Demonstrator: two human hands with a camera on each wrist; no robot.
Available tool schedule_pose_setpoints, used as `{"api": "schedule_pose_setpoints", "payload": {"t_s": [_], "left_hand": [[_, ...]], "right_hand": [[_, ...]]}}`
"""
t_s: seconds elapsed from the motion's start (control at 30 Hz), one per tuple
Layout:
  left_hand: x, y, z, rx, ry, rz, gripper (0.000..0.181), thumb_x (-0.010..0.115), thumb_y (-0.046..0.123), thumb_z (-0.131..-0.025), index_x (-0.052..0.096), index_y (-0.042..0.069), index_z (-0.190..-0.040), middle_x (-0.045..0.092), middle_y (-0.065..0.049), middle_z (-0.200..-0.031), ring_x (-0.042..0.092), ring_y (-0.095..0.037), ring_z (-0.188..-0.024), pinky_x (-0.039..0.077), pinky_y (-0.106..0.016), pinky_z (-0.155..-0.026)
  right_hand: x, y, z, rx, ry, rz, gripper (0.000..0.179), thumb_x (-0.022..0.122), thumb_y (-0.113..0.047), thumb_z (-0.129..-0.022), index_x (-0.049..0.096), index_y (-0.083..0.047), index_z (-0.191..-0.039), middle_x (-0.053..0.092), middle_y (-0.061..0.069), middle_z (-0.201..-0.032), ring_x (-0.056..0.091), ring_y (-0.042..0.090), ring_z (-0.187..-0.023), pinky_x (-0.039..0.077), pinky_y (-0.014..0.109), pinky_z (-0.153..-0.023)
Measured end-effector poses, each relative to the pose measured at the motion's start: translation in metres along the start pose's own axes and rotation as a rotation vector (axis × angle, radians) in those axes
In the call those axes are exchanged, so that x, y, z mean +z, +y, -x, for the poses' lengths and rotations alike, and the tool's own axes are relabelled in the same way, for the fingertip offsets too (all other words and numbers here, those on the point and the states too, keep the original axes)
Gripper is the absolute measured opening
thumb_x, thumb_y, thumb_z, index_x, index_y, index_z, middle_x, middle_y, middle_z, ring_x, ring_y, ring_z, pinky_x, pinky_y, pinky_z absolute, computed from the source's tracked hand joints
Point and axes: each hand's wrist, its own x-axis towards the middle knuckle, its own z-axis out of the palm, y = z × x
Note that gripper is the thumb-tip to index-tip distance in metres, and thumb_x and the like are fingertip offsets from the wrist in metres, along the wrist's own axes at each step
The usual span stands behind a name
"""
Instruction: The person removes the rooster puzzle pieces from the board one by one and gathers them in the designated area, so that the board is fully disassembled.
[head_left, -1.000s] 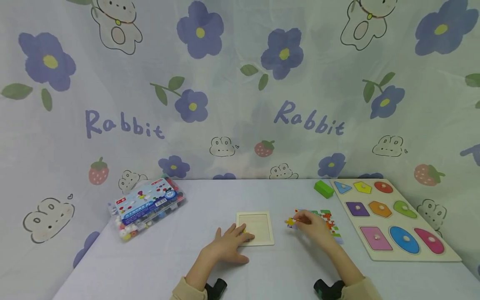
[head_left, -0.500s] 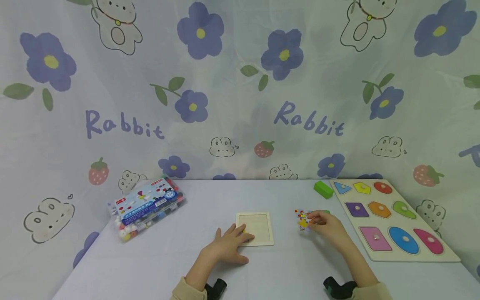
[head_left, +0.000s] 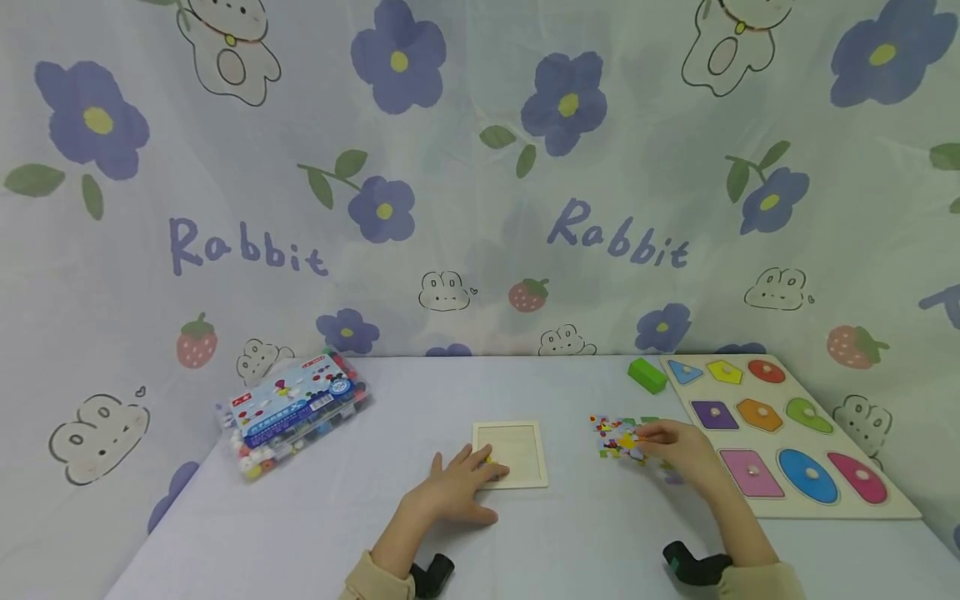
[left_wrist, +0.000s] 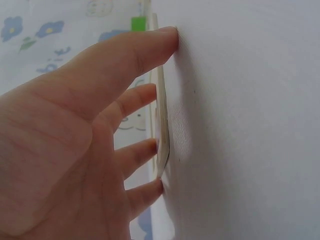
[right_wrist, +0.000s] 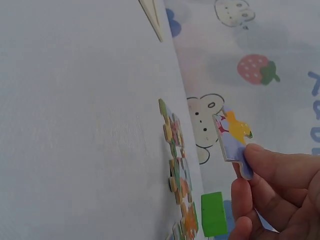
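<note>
My left hand (head_left: 452,492) lies with spread fingers over the left side of a square wooden puzzle tray (head_left: 519,450). In the left wrist view its fingertips touch the tray edge (left_wrist: 162,115), and the thumb points to the tablecloth. A bit of yellow shows between the fingers; the rest of that piece is hidden. Between thumb and fingers, my right hand (head_left: 684,450) pinches a jigsaw piece (right_wrist: 232,132) with a yellow bird on pale purple. That piece is held above the loose jigsaw pieces (right_wrist: 180,175), some of which the right hand covers in the head view.
A green block (head_left: 647,376) stands behind the jigsaw pieces. At right lies a shape board (head_left: 813,417) with coloured knobbed shapes. A clear plastic box (head_left: 300,412) of colourful small items sits at the left. A patterned curtain (head_left: 480,167) hangs behind the table.
My right hand has moved to the right with the jigsaw piece, from the left side of the pieces to over them, uncovering those at the left. The left hand has stayed put.
</note>
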Motion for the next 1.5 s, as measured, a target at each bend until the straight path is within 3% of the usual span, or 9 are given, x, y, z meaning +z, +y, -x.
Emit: {"api": "schedule_pose_setpoints", "payload": {"t_s": [0.33,0.5,0.7,1.03,1.17,1.5], "left_hand": [[0.0,-0.001,-0.001,-0.001,-0.001,-0.006,0.061,0.073,0.039,-0.075,0.051,0.025,-0.13,0.032,-0.012,-0.148,0.023,-0.041,-0.135,0.012,-0.073,-0.097],[0.001,-0.002,-0.001,0.0,-0.004,0.003,0.061,0.073,0.039,-0.076,0.051,0.025,-0.131,0.031,-0.012,-0.148,0.022,-0.041,-0.135,0.011,-0.073,-0.097],[0.001,-0.002,-0.001,0.0,-0.004,0.008,0.061,0.072,0.04,-0.076,0.05,0.024,-0.131,0.031,-0.012,-0.148,0.022,-0.041,-0.136,0.011,-0.073,-0.097],[0.0,0.0,0.0,-0.004,0.0,-0.016,0.061,0.073,0.04,-0.075,0.051,0.025,-0.13,0.032,-0.012,-0.147,0.024,-0.041,-0.135,0.014,-0.073,-0.097],[0.0,0.0,0.0,-0.004,0.005,-0.017,0.061,0.073,0.039,-0.075,0.051,0.024,-0.13,0.033,-0.012,-0.147,0.024,-0.042,-0.135,0.014,-0.073,-0.097],[0.0,0.0,0.0,-0.002,0.006,-0.015,0.06,0.073,0.039,-0.075,0.051,0.025,-0.129,0.034,-0.012,-0.147,0.024,-0.041,-0.135,0.014,-0.072,-0.097]], "right_hand": [[-0.011,0.007,0.003,0.032,-0.161,0.114,0.019,0.068,-0.01,-0.08,0.065,0.0,-0.096,0.062,0.004,-0.086,0.052,0.018,-0.079,0.043,0.03,-0.067],[-0.008,0.008,0.003,0.031,-0.177,0.138,0.014,0.067,-0.008,-0.08,0.065,0.0,-0.092,0.06,0.003,-0.081,0.05,0.017,-0.075,0.042,0.03,-0.065],[-0.006,0.007,0.004,0.039,-0.152,0.191,0.011,0.067,-0.007,-0.08,0.067,-0.002,-0.09,0.061,0.004,-0.083,0.051,0.018,-0.077,0.042,0.031,-0.065],[-0.004,0.005,0.004,0.071,-0.075,0.176,0.023,0.071,-0.011,-0.078,0.063,0.0,-0.096,0.053,0.004,-0.078,0.048,0.019,-0.075,0.039,0.029,-0.061],[-0.001,0.003,0.003,0.045,-0.02,0.173,0.026,0.068,-0.015,-0.081,0.063,0.0,-0.101,0.057,0.005,-0.083,0.051,0.019,-0.078,0.04,0.029,-0.061],[0.009,-0.001,0.001,-0.049,0.063,0.034,0.026,0.066,-0.016,-0.084,0.063,-0.001,-0.106,0.064,0.008,-0.092,0.056,0.021,-0.085,0.045,0.03,-0.066]]}}
